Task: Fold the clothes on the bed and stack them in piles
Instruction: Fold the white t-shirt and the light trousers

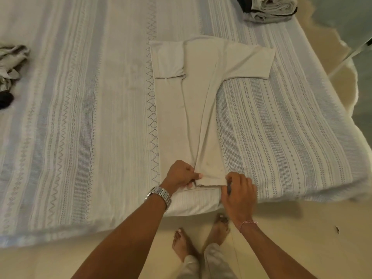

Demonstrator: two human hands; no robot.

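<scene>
Item one, the beige T-shirt: it lies flat on the striped bedcover, right of the bed's middle, its hem at the near edge of the mattress just before you and its shoulders pointing away. Its left side is already folded inward, with that sleeve laid over the body; the right sleeve spreads out over the cover, and the right side panel is drawn in toward the centre, raised in a long crease from the hem up to the armpit. Item two, your left hand: its fingers are curled and its thumb pinches the hem where the drawn-in panel meets the body; a metal watch sits on that wrist. Item three, your right hand: it rests at the right corner of the hem, fingers bent down onto the cloth, though motion blur hides whether they clamp the fabric or only press it; a thin pink bracelet circles that wrist. Item four, a pile of folded clothes, at the far right corner of the bed, well apart from the shirt. Item five, a heap of unfolded garments, at the left edge of the bed. Item six, your bare feet, on the pale floor beside the mattress.
</scene>
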